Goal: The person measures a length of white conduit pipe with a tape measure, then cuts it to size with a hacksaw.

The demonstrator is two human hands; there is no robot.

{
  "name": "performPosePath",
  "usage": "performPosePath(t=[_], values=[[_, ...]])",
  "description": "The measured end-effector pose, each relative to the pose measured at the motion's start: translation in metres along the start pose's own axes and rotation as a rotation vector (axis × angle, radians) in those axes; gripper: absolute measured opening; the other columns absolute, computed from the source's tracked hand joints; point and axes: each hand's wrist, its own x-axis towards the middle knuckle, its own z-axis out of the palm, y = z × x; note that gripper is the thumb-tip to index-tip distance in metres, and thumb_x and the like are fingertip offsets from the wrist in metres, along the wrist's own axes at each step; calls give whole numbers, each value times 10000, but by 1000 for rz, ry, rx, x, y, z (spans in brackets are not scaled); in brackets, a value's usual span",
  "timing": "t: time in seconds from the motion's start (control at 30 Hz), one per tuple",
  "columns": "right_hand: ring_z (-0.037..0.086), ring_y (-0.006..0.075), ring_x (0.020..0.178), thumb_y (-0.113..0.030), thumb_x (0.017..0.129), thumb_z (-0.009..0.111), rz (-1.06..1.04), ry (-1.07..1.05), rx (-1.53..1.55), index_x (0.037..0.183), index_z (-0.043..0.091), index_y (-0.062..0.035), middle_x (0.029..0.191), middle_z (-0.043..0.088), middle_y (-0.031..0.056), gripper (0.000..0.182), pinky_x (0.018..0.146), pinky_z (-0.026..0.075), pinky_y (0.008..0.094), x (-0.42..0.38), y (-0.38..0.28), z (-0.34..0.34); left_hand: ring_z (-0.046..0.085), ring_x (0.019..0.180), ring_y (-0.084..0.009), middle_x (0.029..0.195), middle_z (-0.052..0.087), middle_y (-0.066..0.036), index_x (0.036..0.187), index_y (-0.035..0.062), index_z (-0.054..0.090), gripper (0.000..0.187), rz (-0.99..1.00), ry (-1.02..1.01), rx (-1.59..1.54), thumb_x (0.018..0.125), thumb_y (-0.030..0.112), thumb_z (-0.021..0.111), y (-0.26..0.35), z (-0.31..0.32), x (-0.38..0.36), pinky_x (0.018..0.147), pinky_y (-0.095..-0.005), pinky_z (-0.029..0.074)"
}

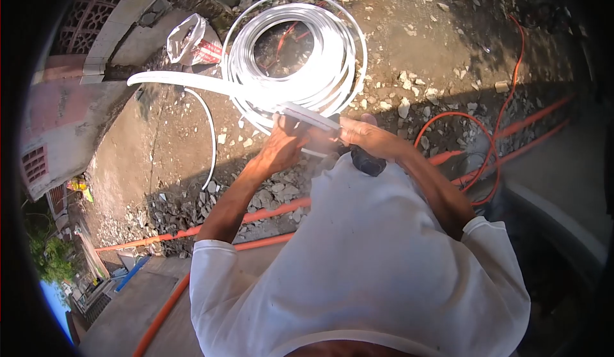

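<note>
Both hands meet in front of the white shirt, at the near edge of a large coil of white pipe (342,56). My left hand (284,143) is closed around a white pipe piece (310,115), its fingers partly hidden beneath. At the piece's right end, my right hand (368,136) is closed, with the thumb and fingers pressed together by a dark part that is too blurred to make out. A thick white pipe length (173,77) reaches out to the left from the coil.
An orange cable (521,50) loops over rubble on the right. Orange pipes (160,312) cross the ground near the body. A white and red bag (192,44) lies left of the coil. A thin white pipe (211,127) curves on the dirt. Walls (64,108) stand at the far left.
</note>
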Motion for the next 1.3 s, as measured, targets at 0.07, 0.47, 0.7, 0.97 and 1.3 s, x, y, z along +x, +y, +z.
performPosePath(t=[0.07,0.47,0.7,0.97,1.3], values=[[457,85,936,-326,1020,401,-38,-10,41,1276,501,-32,1033,549,-1,402,918,359,240,-6,-5,2,426,1171,-408,1272,475,-199,1258,86,562,512,-61,77,-220,758,-17,594,4,-1,0,1001,-535,306],[496,167,1115,-407,977,408,25,-30,78,1359,489,-91,1182,598,102,502,987,315,291,-4,-16,-3,456,1064,-433,1150,519,-223,1269,42,522,486,-133,70,-295,789,22,593,-1,4,0,907,-510,392],[545,139,1001,-392,958,472,-111,-82,60,1231,578,-89,1096,622,66,421,890,413,310,21,-71,-20,463,1128,-460,1146,476,-263,1264,-8,411,622,-424,99,-287,666,-4,581,-7,-8,0,974,-489,392],[603,160,788,-266,864,544,-63,-73,129,1110,608,-10,874,657,104,361,687,477,306,77,-62,-16,549,1112,-391,1137,573,-242,1207,-6,507,422,-624,54,-311,842,170,621,-22,-36,-2,958,-430,430],[624,322,889,-370,887,532,-337,91,-248,1111,555,65,963,629,248,490,772,459,401,106,-29,-16,539,1040,-424,1070,561,-264,1094,-16,532,370,-708,-82,-213,750,93,615,-13,-45,21,892,-466,435]])
